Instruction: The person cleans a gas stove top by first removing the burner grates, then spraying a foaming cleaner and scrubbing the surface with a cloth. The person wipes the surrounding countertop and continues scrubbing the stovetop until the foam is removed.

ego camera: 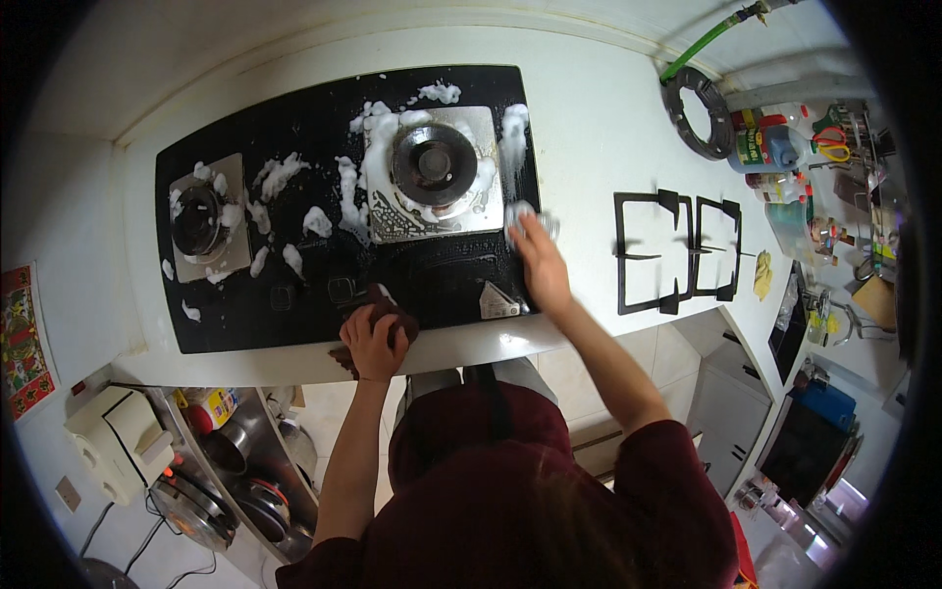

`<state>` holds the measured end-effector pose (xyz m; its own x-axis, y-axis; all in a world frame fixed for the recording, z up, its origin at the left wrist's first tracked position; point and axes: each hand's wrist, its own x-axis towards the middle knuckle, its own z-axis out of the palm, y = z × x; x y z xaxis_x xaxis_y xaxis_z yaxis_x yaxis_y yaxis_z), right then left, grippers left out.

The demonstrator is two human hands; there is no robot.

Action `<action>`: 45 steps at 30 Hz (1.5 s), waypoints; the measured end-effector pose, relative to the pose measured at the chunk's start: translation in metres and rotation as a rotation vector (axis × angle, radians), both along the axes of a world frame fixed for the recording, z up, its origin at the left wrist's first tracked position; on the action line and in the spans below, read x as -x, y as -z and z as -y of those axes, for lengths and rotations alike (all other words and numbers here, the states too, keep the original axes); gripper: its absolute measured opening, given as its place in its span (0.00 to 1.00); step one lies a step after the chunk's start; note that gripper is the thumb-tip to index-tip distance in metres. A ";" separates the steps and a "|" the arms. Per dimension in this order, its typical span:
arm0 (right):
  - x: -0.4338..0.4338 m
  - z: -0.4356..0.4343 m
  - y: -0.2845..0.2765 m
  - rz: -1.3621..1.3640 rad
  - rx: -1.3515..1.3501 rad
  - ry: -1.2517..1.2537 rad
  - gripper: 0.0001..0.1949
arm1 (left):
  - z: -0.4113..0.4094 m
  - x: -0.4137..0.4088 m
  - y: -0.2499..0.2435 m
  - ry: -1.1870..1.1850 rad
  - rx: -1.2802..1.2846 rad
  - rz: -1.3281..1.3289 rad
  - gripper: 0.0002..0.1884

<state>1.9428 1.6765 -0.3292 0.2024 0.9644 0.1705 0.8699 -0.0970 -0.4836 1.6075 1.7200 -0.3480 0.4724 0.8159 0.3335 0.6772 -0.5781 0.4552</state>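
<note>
White foam lies in patches over a black gas cooktop [294, 243]. My right hand [546, 274] presses a silvery scouring pad [545, 222] on the cooktop's right edge, beside the steel plate of the right burner [434, 163]; the pad is slightly blurred. At the front edge, my left hand [374, 342] holds a dark brown cloth [397, 318] against the glass. Foam also sits on the left burner [197, 221]. A whitish label with writing [499, 302] is on the cooktop's front right corner.
Two black pan supports [620, 254] lie on the white counter right of the cooktop. Behind them rests a black ring [673, 110] near a green hose [699, 51]. Bottles [765, 149] and a yellow cloth [763, 276] are farther right. A shelf with pans [239, 456] stands below left.
</note>
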 end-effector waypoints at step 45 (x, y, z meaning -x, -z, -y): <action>-0.016 -0.137 0.005 -0.080 -0.101 -0.058 0.24 | -0.001 -0.002 -0.004 -0.004 0.010 -0.091 0.15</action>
